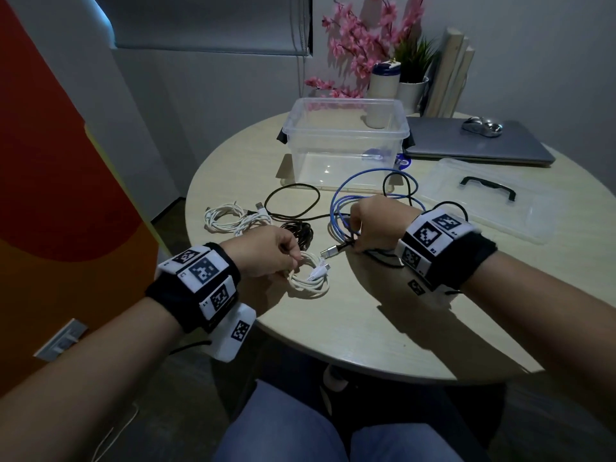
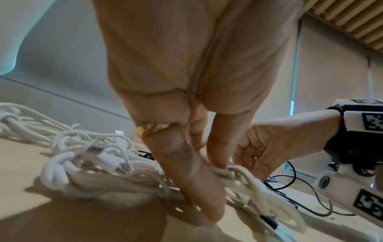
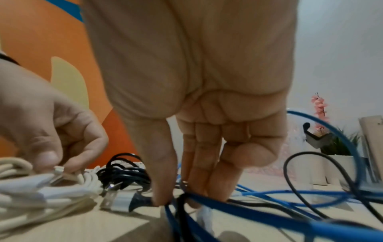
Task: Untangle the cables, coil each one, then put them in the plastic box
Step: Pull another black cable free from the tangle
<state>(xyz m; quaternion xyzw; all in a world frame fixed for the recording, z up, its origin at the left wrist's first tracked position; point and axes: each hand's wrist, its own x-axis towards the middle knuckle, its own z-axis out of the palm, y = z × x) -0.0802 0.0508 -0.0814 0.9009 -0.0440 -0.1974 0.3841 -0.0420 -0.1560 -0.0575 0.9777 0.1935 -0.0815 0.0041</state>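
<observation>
Right now your left hand pinches the white cable coil at the near middle of the round table, thumb and fingers closed on its strands; in the left wrist view the coil runs under your fingertips, and a gold ring sits on one finger. Your right hand grasps the black cable just behind its silver plug, which points left toward the white coil without touching it. In the right wrist view your thumb and fingers close on that black cable where it crosses the blue cable.

Farther out, the blue cable loops loosely between your right hand and the clear plastic box, tangled with black strands. To the left lie a second white cable bundle, a small black bundle and a loose black loop.

At the far side the box stands open and holds no cables. Its clear lid, with a black handle, lies on the right. Behind it a closed laptop carries a silver mouse. Pink flowers, a white bottle and a potted plant stand at the far edge.

Your wrist bands show square black-and-white code markers; no writing can be read anywhere.
</observation>
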